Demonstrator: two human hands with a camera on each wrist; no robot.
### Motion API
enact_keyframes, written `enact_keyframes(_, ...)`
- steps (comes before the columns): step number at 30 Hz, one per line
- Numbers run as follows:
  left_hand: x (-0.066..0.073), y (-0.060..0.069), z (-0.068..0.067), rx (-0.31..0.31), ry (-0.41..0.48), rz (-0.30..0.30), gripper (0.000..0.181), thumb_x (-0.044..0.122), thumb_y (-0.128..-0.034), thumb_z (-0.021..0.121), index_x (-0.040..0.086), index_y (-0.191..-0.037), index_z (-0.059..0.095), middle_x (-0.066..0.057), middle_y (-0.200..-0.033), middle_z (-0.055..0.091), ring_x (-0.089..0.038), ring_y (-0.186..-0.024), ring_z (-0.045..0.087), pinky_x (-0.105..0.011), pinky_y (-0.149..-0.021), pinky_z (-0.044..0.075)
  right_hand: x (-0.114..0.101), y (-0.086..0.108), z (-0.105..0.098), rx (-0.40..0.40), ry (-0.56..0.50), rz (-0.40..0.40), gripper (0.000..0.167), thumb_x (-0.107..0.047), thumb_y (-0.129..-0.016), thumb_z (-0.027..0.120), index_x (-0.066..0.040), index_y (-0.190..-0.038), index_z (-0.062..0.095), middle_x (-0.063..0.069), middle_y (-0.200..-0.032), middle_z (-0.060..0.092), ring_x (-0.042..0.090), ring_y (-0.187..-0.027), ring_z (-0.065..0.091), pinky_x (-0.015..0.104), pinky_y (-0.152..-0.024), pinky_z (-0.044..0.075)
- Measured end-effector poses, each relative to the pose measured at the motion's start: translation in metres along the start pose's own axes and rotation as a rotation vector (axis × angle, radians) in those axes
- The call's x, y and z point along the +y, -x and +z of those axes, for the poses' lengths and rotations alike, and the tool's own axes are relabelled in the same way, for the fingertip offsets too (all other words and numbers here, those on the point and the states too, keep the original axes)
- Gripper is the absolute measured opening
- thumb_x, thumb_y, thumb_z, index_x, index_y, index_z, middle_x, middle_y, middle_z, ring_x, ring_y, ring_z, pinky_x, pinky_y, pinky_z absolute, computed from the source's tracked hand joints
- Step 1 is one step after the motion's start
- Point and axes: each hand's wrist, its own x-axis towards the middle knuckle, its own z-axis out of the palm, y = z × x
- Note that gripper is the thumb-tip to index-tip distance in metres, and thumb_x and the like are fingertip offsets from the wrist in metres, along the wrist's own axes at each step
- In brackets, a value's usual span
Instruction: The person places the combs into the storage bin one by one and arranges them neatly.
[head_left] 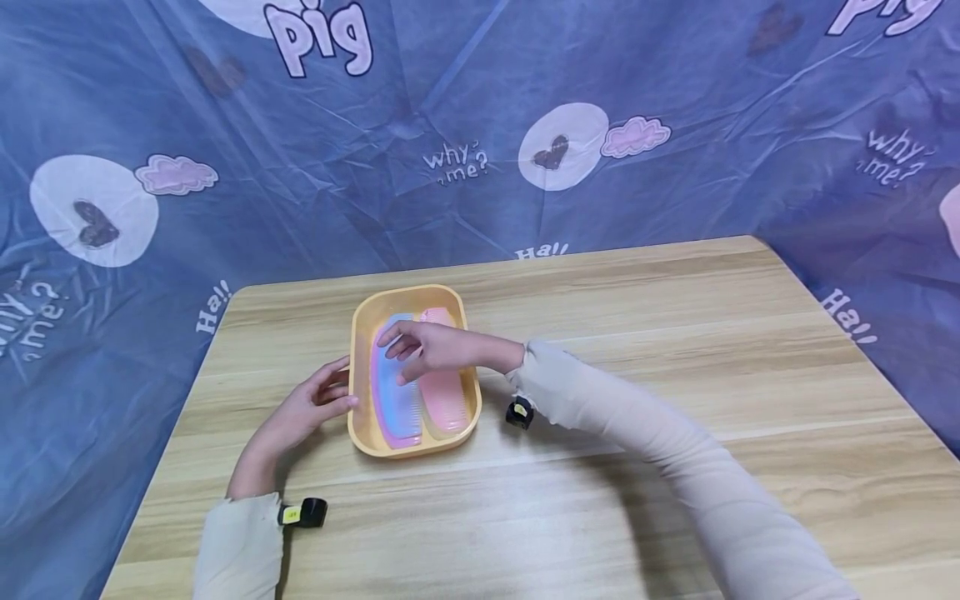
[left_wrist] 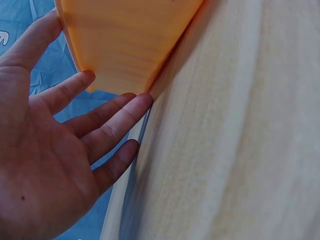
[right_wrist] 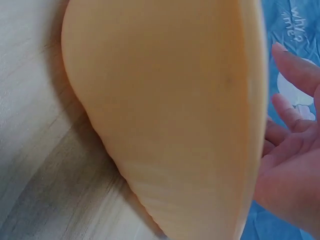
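A yellow-orange plastic basket (head_left: 412,292) stands on the table with combs lying in it. On its left side a blue comb (head_left: 408,408) overlaps a pink-purple comb (head_left: 377,404); to the right lies a pink comb (head_left: 446,400), with a pale edge showing beneath it. My left hand (head_left: 307,412) touches the basket's left wall, and in the left wrist view its fingers (left_wrist: 112,127) are spread against the outside. Above the combs hovers my right hand (head_left: 438,346), fingers loosely bent and nothing in them. The basket wall (right_wrist: 160,110) hides part of this hand in the right wrist view.
The light wooden table (head_left: 637,317) extends well to the right of the basket. Behind it hangs a blue printed cloth (head_left: 337,192). A black wrist camera (head_left: 313,512) sits at the left cuff, another camera (head_left: 520,412) at the right cuff.
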Motion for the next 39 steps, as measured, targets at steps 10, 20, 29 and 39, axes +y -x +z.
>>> enact_keyframes(10,0.0,0.0,0.001,0.005,0.007,0.005,0.07,0.022,-0.0948,0.062,0.009,-0.153,0.025,-0.027,-0.145,0.041,-0.043,-0.13,0.046,-0.01,-0.088,0.043,0.002,-0.001,0.009,-0.022,0.078,0.072,0.054,-0.002,-0.084,0.072,-0.002,-0.132,0.047,0.017,-0.135,0.057,0.028,-0.129,0.052,0.029,-0.107,0.043)
enact_keyframes(20,0.001,0.001,0.002,0.0,0.009,-0.003,0.072,0.025,-0.0946,0.062,0.01,-0.153,0.024,-0.026,-0.146,0.041,-0.042,-0.13,0.046,-0.011,-0.088,0.043,0.01,-0.004,0.013,-0.028,0.343,0.036,0.053,-0.007,-0.082,0.075,-0.005,-0.13,0.051,0.01,-0.134,0.059,0.021,-0.129,0.052,0.027,-0.111,0.037)
enact_keyframes(29,0.002,0.001,0.002,0.003,0.006,-0.015,0.073,0.026,-0.0943,0.063,0.011,-0.154,0.024,-0.025,-0.147,0.039,-0.041,-0.131,0.045,-0.011,-0.089,0.043,0.01,-0.005,0.017,-0.031,0.623,0.067,0.056,-0.021,-0.081,0.078,-0.017,-0.133,0.057,-0.003,-0.138,0.057,0.011,-0.127,0.049,0.037,-0.098,0.031)
enact_keyframes(39,-0.001,0.0,0.002,0.0,0.029,0.001,0.072,0.022,-0.0946,0.062,0.008,-0.153,0.024,-0.027,-0.146,0.04,-0.043,-0.13,0.045,-0.011,-0.088,0.045,0.009,-0.006,0.029,-0.067,0.841,0.05,0.051,-0.026,-0.082,0.076,-0.025,-0.13,0.061,-0.009,-0.147,0.046,0.011,-0.137,0.04,0.041,-0.094,0.026)
